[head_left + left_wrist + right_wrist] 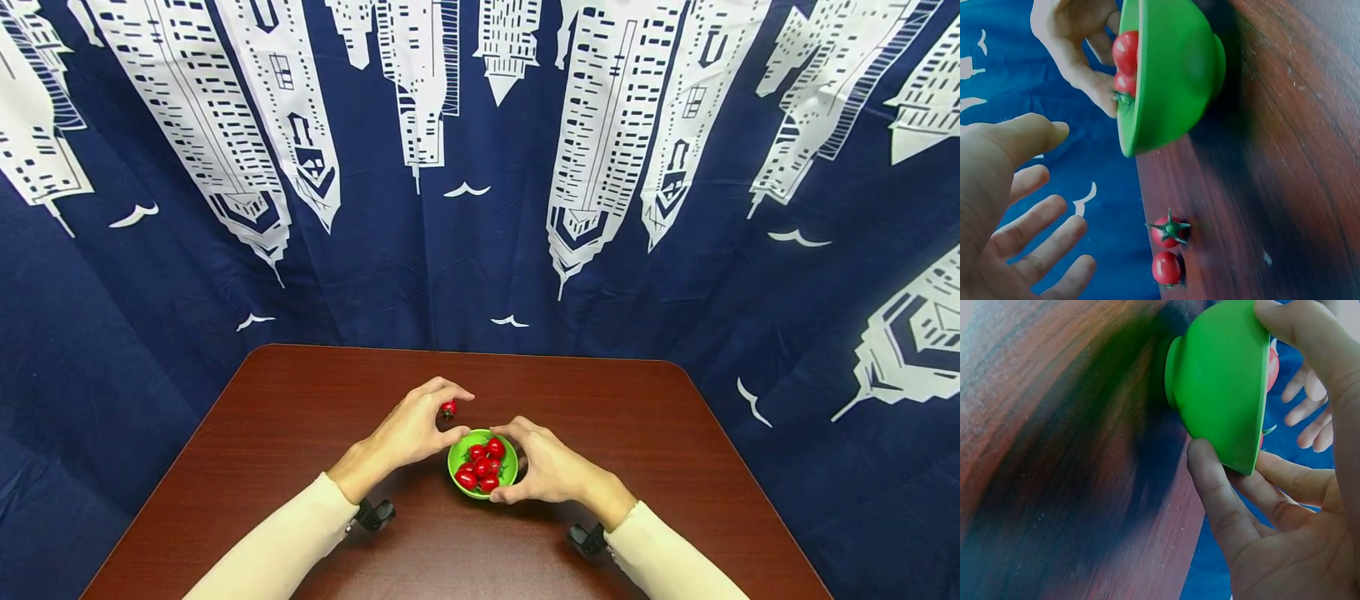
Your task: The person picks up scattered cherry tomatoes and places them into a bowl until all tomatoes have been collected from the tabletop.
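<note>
A small green bowl point(453, 480) holds several red cherry tomatoes point(482, 467) with green stems. My right hand point(551, 467) grips it from the right, the thumb at the rim and the fingers round the far side, as the bowl point(1222, 387) shows in the right wrist view. To the left of the rim, my left hand point(408, 429) hovers with thumb and fingers spread and nothing held. Past its fingers one tomato point(448, 408) lies on the table. The left wrist view shows two loose tomatoes there, a stemmed tomato point(1169, 230) beside another tomato point(1167, 268).
Both hands are over a dark reddish-brown wooden table point(600, 400) with rounded far corners. Behind and beside it hangs a navy cloth point(465, 258) printed with white buildings and birds. Each wrist wears a dark strap-mounted device point(373, 514).
</note>
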Motion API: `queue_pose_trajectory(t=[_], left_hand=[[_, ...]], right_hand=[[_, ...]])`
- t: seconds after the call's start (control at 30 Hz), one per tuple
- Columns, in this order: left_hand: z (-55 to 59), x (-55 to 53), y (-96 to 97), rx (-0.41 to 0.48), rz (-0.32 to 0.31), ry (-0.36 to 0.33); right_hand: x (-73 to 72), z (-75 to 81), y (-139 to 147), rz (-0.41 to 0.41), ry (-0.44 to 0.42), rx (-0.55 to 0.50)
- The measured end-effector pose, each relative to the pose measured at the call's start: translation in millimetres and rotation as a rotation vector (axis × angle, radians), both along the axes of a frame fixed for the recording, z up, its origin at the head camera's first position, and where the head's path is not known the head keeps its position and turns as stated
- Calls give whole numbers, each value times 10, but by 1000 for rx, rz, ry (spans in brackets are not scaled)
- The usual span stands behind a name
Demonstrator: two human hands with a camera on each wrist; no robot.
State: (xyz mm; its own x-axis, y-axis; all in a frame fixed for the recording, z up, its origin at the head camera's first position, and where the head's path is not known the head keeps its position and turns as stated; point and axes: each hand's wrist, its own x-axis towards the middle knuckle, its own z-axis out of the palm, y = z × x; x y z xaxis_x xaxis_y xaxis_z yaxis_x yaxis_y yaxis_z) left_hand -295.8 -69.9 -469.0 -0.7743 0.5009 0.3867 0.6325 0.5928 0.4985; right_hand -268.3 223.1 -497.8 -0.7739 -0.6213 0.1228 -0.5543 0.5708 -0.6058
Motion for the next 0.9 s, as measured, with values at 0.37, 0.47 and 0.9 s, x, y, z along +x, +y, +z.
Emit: queue_pose_trajectory(t=[0.37, 0.47, 0.9], left_hand=[[-104, -178, -56, 25, 4, -33], [-139, -231, -78, 4, -2, -40], [-308, -427, -142, -116, -29, -96]], right_hand=[[8, 10, -4, -9, -30, 0], [11, 18, -5, -10, -22, 1], [13, 22, -1, -6, -36, -2]])
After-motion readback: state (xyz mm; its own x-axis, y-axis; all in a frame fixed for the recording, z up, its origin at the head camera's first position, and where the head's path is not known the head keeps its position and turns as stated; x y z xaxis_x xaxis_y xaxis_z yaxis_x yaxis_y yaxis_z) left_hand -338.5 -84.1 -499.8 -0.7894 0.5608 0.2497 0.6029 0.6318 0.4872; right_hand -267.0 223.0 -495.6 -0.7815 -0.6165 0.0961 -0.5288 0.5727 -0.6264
